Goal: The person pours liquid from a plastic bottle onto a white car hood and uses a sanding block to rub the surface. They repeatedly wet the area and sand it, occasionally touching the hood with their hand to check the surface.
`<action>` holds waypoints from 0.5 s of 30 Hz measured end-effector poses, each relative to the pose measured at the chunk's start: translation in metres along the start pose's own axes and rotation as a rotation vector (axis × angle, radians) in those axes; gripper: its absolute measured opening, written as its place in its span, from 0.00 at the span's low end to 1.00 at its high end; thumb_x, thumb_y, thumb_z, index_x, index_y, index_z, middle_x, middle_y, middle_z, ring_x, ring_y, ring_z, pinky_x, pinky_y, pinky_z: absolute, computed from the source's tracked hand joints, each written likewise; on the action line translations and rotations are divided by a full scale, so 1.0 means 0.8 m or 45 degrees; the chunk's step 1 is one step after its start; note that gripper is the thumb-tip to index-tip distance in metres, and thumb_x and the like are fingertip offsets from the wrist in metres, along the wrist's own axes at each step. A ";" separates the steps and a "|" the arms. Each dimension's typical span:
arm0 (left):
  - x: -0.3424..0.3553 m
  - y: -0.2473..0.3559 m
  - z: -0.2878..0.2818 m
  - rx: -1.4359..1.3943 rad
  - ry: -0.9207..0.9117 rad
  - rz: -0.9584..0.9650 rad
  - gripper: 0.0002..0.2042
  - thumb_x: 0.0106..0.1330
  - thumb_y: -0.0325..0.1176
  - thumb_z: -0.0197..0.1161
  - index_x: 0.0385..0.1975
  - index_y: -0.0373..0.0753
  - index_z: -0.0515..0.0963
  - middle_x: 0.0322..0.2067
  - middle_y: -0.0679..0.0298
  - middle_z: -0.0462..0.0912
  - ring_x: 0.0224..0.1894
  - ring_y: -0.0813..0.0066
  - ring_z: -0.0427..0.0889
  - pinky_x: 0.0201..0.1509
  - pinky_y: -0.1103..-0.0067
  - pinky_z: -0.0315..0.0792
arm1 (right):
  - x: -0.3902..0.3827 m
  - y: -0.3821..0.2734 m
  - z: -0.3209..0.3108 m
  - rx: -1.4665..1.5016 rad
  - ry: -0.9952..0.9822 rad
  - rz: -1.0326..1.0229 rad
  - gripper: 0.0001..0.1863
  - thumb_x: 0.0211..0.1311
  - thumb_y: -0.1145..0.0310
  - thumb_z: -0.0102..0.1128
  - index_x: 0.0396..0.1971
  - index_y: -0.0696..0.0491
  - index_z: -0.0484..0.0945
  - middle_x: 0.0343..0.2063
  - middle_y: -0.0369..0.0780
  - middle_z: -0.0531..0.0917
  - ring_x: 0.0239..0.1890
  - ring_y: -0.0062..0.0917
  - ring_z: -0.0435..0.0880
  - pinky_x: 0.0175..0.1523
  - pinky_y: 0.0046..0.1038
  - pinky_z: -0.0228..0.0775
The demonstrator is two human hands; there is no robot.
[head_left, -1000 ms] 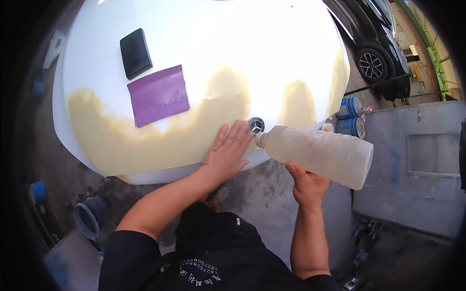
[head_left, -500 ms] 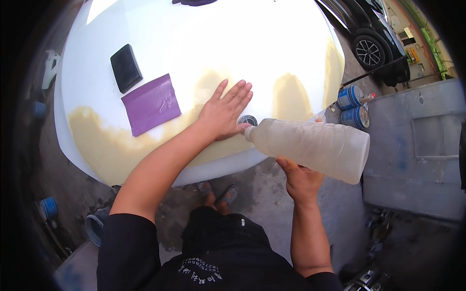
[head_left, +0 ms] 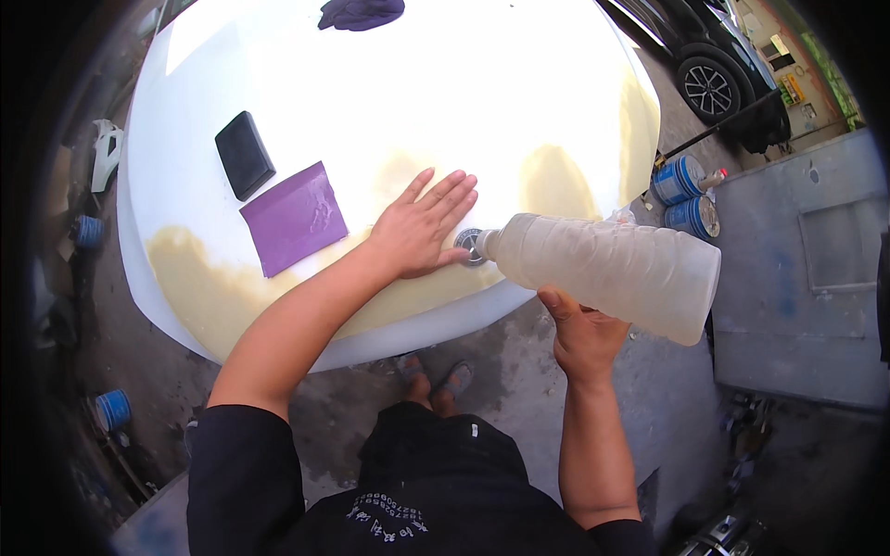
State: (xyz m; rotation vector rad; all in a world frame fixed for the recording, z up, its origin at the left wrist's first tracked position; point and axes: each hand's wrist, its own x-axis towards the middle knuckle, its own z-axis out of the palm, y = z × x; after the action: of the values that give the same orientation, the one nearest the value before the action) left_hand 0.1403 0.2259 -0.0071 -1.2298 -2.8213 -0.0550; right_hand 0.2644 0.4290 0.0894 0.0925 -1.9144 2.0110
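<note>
My left hand (head_left: pixel 423 225) lies flat with fingers outstretched on the white car hood (head_left: pixel 371 102), over a yellowish filler patch. A round emblem (head_left: pixel 471 246) sits by its thumb. In my right hand (head_left: pixel 588 335) is a cloudy plastic bottle (head_left: pixel 607 271), tipped on its side with its neck pointing left, above the emblem. Its fingers go out of sight beneath the bottle. Left of my left hand, a sheet of purple sandpaper (head_left: pixel 295 221) rests on the hood, beside a black sanding block (head_left: pixel 245 156).
A dark crumpled cloth (head_left: pixel 362 13) lies at the far part of the hood. To the right stand blue-labelled cans (head_left: pixel 692 219) and a grey metal panel (head_left: pixel 797 278). A dark car (head_left: pixel 714 83) is parked behind them. Another blue can (head_left: pixel 113 409) is on the floor at left.
The bottle's neck has drawn slightly right, away from my left thumb. My left hand stays spread on the hood. The whole view has shifted a little, showing more of the cloth.
</note>
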 end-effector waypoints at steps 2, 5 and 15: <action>0.040 -0.013 -0.004 0.065 0.004 -0.082 0.39 0.71 0.60 0.41 0.73 0.38 0.49 0.75 0.62 0.47 0.77 0.69 0.41 0.79 0.67 0.35 | 0.001 -0.003 0.002 -0.028 0.007 -0.022 0.37 0.52 0.82 0.72 0.62 0.60 0.63 0.50 0.41 0.79 0.50 0.26 0.79 0.57 0.29 0.73; 0.068 -0.033 -0.007 0.112 -0.002 -0.268 0.40 0.71 0.62 0.37 0.73 0.37 0.47 0.75 0.60 0.45 0.77 0.68 0.40 0.79 0.68 0.34 | -0.002 -0.003 -0.004 -0.068 -0.011 0.016 0.42 0.52 0.78 0.74 0.65 0.58 0.60 0.54 0.41 0.76 0.54 0.27 0.77 0.61 0.30 0.69; 0.095 -0.070 -0.004 0.161 0.040 -0.713 0.42 0.71 0.63 0.36 0.73 0.33 0.44 0.75 0.53 0.40 0.78 0.63 0.35 0.78 0.67 0.31 | 0.024 -0.018 -0.009 0.000 0.101 -0.143 0.22 0.53 0.79 0.72 0.49 0.60 0.76 0.42 0.40 0.83 0.45 0.25 0.82 0.52 0.27 0.75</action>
State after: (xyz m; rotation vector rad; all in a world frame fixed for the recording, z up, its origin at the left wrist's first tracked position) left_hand 0.0476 0.2434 0.0014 -0.3860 -2.9868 0.0758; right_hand 0.2521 0.4406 0.1078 0.1163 -1.8188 1.9128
